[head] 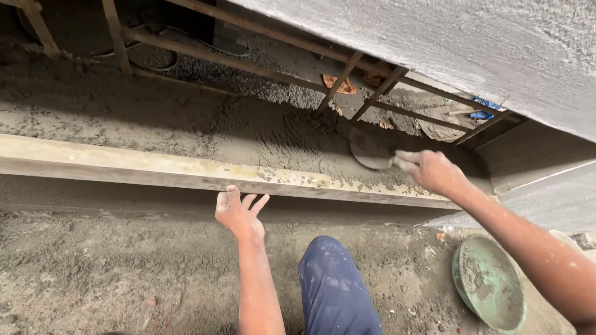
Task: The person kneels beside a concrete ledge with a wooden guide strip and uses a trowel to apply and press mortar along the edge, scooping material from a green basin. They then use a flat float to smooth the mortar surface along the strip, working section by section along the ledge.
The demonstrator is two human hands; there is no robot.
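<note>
The right hand (431, 170) reaches out over a long wooden plank (186, 172) set on edge, and its grip is clenched around the handle of a trowel (370, 151), whose rounded grey blade lies flat against the wet mortar bed (248, 133) just behind the plank. The blade sits at the right part of the bed, where the surface shows curved, ridged marks, and the shadow of the plastered wall (472, 43) above falls across it. The left hand (238, 212) is released, fingers spread and holding nothing; its fingertips touch the lower front edge of the plank near the middle of the view. Below the hands, a knee in blue, mortar-flecked trousers (335, 285) rests above the rough, sandy ground (93, 273). To the right of the knee, near the right forearm, a round green pan (490, 285) lies on the ground with a smear of grey mortar inside. Behind the mortar bed, a rusty metal frame (347, 68) of bars runs along the foot of the wall, with gravel, an orange scrap and a blue scrap showing beyond it.
</note>
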